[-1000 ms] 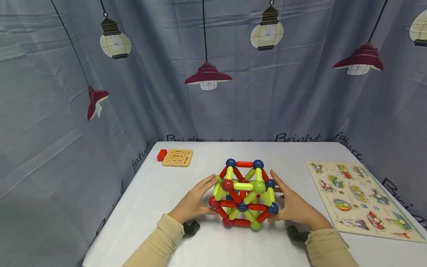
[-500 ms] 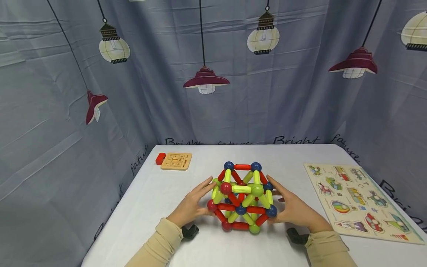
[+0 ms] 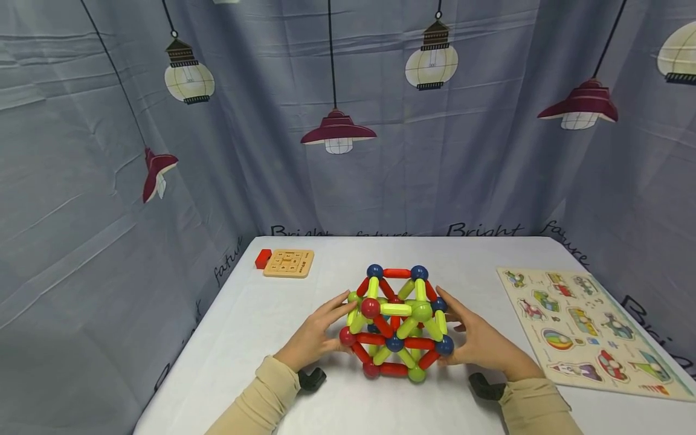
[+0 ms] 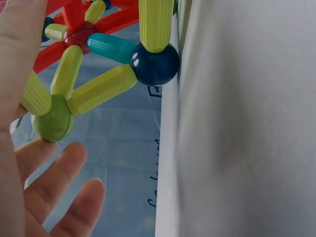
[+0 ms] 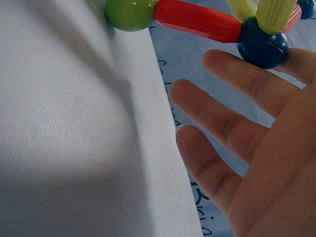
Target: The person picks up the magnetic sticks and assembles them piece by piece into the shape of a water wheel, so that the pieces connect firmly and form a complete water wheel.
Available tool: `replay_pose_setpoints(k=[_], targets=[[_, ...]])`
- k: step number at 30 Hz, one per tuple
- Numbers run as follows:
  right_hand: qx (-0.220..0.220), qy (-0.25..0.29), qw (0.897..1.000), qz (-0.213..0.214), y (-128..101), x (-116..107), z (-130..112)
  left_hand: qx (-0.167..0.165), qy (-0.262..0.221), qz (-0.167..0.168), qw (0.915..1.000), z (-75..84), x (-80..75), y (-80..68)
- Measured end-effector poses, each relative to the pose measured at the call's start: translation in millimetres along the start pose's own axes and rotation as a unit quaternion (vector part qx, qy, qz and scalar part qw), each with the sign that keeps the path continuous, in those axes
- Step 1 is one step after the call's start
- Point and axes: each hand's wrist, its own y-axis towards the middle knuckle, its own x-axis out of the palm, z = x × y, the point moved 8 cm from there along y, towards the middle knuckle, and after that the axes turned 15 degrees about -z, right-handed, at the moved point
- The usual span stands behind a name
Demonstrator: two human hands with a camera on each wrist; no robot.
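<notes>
A ball-and-rod structure [image 3: 396,323] of red and lime rods with navy, red and green balls stands on the white table [image 3: 244,326]. My left hand [image 3: 318,335] lies against its left side with straight fingers, and my right hand [image 3: 478,341] lies against its right side the same way. In the left wrist view my left hand [image 4: 44,182] is spread beside a green ball [image 4: 52,118] and a navy ball [image 4: 154,63]. In the right wrist view my right hand [image 5: 247,148] is spread, one finger touching a navy ball [image 5: 261,44]; a red rod [image 5: 197,19] joins a green ball [image 5: 129,12].
A small wooden tile board [image 3: 289,263] and a red block [image 3: 263,258] lie at the table's back left. A wooden picture puzzle [image 3: 584,323] lies along the right side. A grey curtain printed with lamps surrounds the table closely.
Both hands stay flat against the sides of the structure. The head view has shifted slightly; the structure has not visibly moved on the table.
</notes>
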Motion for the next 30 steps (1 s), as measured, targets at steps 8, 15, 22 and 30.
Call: replay_pose_setpoints(k=[8, 15, 22, 30], targets=[[-0.004, -0.011, 1.000, 0.005, 0, -2, -2, 0.007, 0.004, 0.007, 0.9999, 1.6, -2.2, 1.6], [-0.003, -0.007, 1.000, 0.000, 0, -1, -2, 0.005, -0.011, -0.001, 0.9999, 1.2, -2.5, 2.4], [-0.007, 0.008, 1.000, 0.004, 1, -3, 1, -0.021, -0.041, -0.019, 0.9988, -5.3, -0.8, 6.8], [-0.005, 0.027, 0.999, 0.017, 14, -9, 16, -0.058, -0.043, -0.036, 0.9967, -25.9, -3.8, 23.2]])
